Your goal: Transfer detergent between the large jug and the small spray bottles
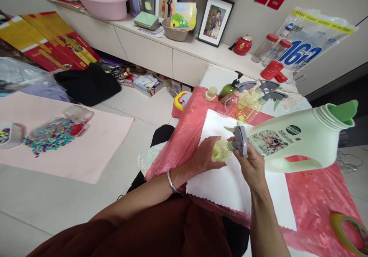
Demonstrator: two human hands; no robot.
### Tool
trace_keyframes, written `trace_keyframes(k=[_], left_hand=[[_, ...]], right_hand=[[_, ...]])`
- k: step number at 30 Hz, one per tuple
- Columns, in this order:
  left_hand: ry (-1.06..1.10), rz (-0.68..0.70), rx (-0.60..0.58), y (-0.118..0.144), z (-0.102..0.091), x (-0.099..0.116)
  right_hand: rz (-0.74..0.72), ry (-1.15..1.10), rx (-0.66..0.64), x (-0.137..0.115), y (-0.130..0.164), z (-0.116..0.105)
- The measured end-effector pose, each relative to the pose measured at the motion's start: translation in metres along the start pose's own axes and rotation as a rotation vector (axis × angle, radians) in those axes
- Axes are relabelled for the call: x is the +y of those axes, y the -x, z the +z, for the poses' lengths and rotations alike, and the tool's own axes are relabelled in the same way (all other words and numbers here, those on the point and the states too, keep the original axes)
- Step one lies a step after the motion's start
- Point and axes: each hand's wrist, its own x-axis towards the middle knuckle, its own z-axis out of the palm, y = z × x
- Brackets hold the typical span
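Note:
My left hand (205, 155) is wrapped round a small clear spray bottle (220, 151) with a yellowish tint, tilted nearly on its side. The fingers of my right hand (251, 163) are closed on its grey trigger spray head (240, 140) at the bottle's neck. Beneath both hands lies a white scalloped cloth (221, 186). Just to the right stands a large pale green detergent jug (301, 138) with a green spout, leaning to the right. Behind my hands are several spray bottles (248, 109) with grey heads, and a loose pale cap (211, 93).
A red plastic cover (319, 195) drapes the table, with a tape roll (349, 232) at its right corner. A green pump bottle (228, 90) stands at the back. On the left, a pink sheet (106, 146) carries spilled colourful beads (51, 136). A white cabinet (143, 50) runs behind.

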Motion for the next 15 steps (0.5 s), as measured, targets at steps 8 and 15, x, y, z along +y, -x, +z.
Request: trace_keyframes(k=[8,15], left_hand=[[-0.015,-0.046,-0.008,0.003,0.000,-0.003],[-0.095,-0.136,-0.114,0.002,-0.020,0.019]], right_hand=[[-0.013,0.030,0.080,0.004,0.004,0.011],[0.000,0.044,0.133,0.004,0.004,0.019]])
